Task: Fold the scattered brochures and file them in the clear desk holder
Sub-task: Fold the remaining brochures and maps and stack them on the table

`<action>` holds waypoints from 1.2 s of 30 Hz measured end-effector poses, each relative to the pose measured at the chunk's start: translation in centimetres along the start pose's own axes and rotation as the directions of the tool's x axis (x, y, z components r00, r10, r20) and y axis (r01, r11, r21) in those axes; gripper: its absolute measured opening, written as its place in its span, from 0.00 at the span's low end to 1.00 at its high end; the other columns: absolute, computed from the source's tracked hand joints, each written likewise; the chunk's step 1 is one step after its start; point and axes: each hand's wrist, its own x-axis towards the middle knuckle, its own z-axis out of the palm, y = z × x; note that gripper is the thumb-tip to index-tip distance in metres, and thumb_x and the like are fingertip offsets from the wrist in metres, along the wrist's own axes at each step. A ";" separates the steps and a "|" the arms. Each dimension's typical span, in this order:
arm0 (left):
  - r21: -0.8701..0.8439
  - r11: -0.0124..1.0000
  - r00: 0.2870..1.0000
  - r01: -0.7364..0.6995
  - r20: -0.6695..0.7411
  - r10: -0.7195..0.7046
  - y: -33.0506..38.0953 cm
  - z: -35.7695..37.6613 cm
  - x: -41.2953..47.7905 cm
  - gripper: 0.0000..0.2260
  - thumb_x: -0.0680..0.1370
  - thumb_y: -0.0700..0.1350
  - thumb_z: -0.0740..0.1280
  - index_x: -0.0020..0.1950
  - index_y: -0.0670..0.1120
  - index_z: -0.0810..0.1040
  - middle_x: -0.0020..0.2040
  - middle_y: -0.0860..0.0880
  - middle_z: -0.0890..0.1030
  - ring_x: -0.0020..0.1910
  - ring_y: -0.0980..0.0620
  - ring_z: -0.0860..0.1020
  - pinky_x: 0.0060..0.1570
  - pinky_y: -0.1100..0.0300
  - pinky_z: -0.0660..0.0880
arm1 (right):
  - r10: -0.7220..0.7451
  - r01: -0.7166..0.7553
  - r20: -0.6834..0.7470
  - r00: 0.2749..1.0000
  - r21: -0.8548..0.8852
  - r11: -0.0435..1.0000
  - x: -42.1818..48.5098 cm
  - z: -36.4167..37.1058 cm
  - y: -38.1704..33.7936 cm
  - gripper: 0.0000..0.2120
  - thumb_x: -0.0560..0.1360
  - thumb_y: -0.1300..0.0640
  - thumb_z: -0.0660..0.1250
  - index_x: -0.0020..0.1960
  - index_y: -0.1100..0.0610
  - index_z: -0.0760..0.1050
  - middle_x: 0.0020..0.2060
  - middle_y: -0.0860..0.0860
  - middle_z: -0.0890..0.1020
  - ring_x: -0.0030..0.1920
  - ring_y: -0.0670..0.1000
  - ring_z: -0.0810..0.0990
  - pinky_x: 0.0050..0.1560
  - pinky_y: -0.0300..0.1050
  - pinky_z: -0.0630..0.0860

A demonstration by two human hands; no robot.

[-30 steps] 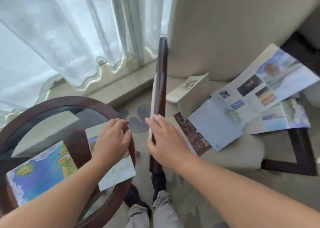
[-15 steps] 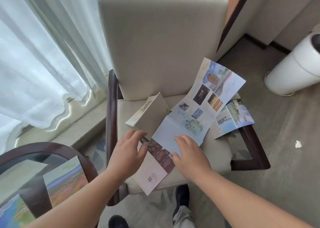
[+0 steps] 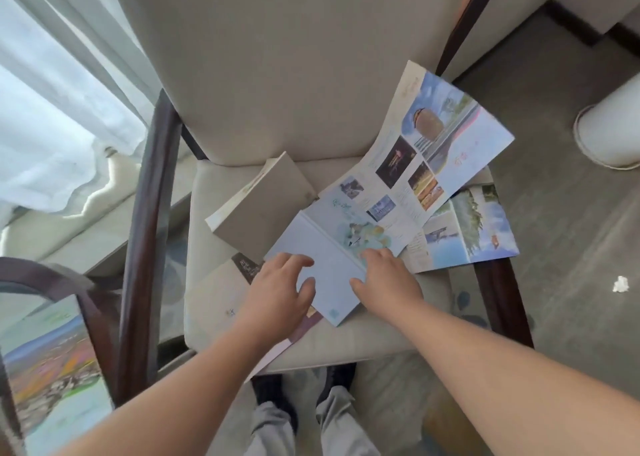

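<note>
A sheer curtain [image 3: 52,109] hangs at far left. Below it, the round glass bench [image 3: 45,273] carries 1 landscape brochure [image 3: 52,369], lying flat. Next comes the chair [image 3: 363,337] (dark wooden arms, beige cushion), whose seat holds 4 more brochures. A beige brochure [image 3: 259,209] stands half-folded like a tent near the backrest. A cream brochure [image 3: 214,292] lies flat at the front, partly under the left hand [image 3: 277,292], whose spread fingers rest on the near panel of the long blue brochure [image 3: 398,185]. The right hand [image 3: 388,279], fingers loosely extended, presses on the same panel beside its crease. A lake brochure [image 3: 474,227] lies under the blue one's right side. A white bin [image 3: 613,126] and a paper scrap [image 3: 620,284] sit on the floor.
</note>
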 end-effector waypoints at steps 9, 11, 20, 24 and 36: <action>0.060 0.998 0.996 0.003 0.093 -0.009 -4.1 4.2 3.4 0.16 0.81 0.49 0.59 0.68 0.49 0.72 0.66 0.48 0.73 0.66 0.47 0.69 0.63 0.55 0.65 | 0.014 -0.022 -0.049 0.999 -0.179 0.984 7.5 4.6 -1.7 0.25 0.75 0.45 0.69 0.65 0.57 0.68 0.62 0.56 0.73 0.62 0.59 0.73 0.51 0.52 0.71; 0.054 0.999 0.996 0.006 0.089 -0.011 -4.4 4.4 3.6 0.16 0.81 0.48 0.59 0.68 0.49 0.72 0.66 0.48 0.73 0.66 0.48 0.69 0.62 0.57 0.64 | 0.003 -0.019 -0.072 0.997 -0.232 0.973 7.9 4.9 -1.7 0.21 0.76 0.52 0.69 0.64 0.59 0.67 0.60 0.57 0.74 0.60 0.59 0.74 0.47 0.51 0.71; 0.004 1.000 0.997 0.012 0.079 -0.012 -4.5 3.9 3.8 0.16 0.81 0.49 0.59 0.68 0.50 0.71 0.66 0.49 0.73 0.65 0.49 0.70 0.63 0.56 0.65 | -0.036 0.027 -0.047 0.998 -0.177 0.984 7.7 4.9 -1.8 0.12 0.78 0.62 0.64 0.60 0.58 0.68 0.57 0.57 0.73 0.53 0.60 0.77 0.39 0.49 0.68; -0.018 0.999 0.996 0.031 0.081 -0.030 -4.5 2.6 3.5 0.16 0.81 0.48 0.58 0.68 0.50 0.71 0.65 0.49 0.73 0.64 0.48 0.71 0.62 0.55 0.67 | -0.106 0.095 -0.066 0.992 -0.152 0.984 5.9 2.9 -2.2 0.05 0.78 0.62 0.60 0.50 0.55 0.63 0.46 0.54 0.76 0.38 0.56 0.72 0.34 0.46 0.66; 0.266 0.951 0.964 0.157 -0.250 -0.090 -7.6 -5.0 11.9 0.23 0.77 0.48 0.61 0.71 0.45 0.65 0.63 0.42 0.74 0.61 0.40 0.71 0.57 0.47 0.68 | -0.154 0.151 -0.228 0.962 -0.029 0.988 1.2 -2.7 -3.6 0.15 0.76 0.55 0.60 0.37 0.49 0.54 0.31 0.49 0.70 0.29 0.50 0.69 0.26 0.45 0.59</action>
